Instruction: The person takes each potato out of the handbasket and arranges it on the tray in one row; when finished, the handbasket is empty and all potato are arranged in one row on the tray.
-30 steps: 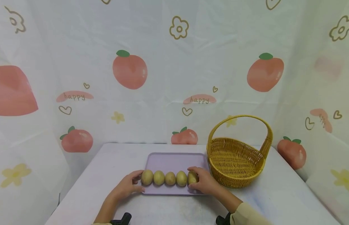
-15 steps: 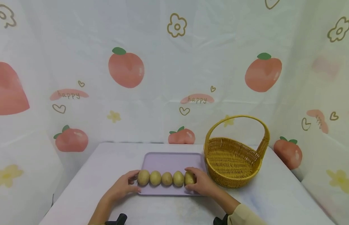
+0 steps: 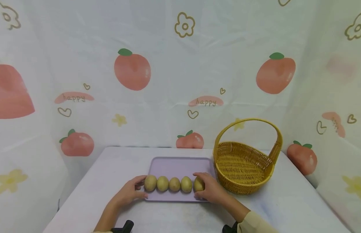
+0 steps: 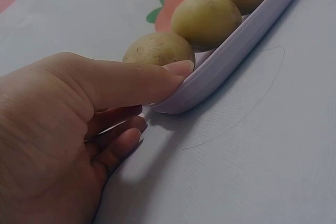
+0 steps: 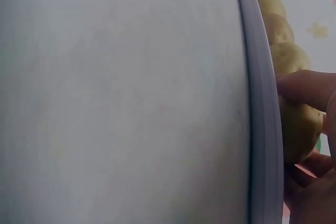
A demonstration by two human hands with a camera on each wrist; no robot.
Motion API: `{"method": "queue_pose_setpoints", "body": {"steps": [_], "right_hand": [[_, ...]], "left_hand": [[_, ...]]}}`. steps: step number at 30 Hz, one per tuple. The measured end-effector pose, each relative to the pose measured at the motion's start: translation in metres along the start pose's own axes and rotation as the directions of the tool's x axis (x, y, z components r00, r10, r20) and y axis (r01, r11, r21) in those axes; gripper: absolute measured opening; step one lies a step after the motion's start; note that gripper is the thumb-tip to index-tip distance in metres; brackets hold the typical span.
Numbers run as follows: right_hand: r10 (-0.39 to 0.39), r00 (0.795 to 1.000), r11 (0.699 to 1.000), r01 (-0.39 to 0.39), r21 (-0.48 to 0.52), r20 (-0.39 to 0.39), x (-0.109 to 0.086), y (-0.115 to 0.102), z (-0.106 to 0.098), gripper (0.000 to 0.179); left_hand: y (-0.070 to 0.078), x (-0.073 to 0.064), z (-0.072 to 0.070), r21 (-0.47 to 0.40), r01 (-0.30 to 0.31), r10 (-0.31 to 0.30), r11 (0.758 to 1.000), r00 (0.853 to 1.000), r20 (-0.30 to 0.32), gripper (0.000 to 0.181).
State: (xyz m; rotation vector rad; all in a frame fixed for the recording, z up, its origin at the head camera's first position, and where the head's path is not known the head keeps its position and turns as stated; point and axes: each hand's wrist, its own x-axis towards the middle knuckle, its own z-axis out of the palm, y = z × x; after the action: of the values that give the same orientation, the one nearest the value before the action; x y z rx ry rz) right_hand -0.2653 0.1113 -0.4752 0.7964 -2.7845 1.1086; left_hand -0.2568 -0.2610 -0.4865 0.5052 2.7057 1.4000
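Observation:
Several yellow-brown potatoes [image 3: 174, 184] lie in a row on a shallow purple tray [image 3: 181, 165]. At the tray's near left corner, my left hand [image 3: 128, 191] has its thumb over the rim, beside the leftmost potato [image 3: 150, 183]; its lower fingers curl outside the tray. The index fingertip is hidden behind the thumb in the left wrist view. My right hand [image 3: 211, 189] holds the rightmost potato [image 3: 199, 183] between thumb and fingers, partly covering it. In the right wrist view, that potato [image 5: 300, 132] sits just inside the tray's edge.
A yellow woven basket [image 3: 244, 168] with a tall arched handle stands right of the tray, close to its edge. The white table [image 3: 169, 216] extends around them. Behind hangs a white cloth [image 3: 166, 123] printed with peaches.
The view shifts slightly from head movement. The rightmost potato, in my right hand, now stands a little farther from its neighbour. My left hand keeps its place at the tray's corner.

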Motion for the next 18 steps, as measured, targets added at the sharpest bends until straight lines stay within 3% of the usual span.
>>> {"method": "queue_pose_setpoints", "body": {"steps": [11, 18], "right_hand": [[0.022, 1.0, 0.998, -0.023, 0.059, 0.005, -0.003, 0.003, 0.0, 0.078], [-0.054, 0.998, 0.999, 0.054, 0.002, -0.029, -0.011, -0.006, -0.009, 0.078]], "left_hand": [[0.005, 0.004, 0.006, 0.021, 0.02, -0.02, 1.0, 1.0, 0.005, 0.078], [0.002, 0.005, 0.002, -0.012, 0.014, -0.014, 1.0, 1.0, 0.016, 0.078]]}}
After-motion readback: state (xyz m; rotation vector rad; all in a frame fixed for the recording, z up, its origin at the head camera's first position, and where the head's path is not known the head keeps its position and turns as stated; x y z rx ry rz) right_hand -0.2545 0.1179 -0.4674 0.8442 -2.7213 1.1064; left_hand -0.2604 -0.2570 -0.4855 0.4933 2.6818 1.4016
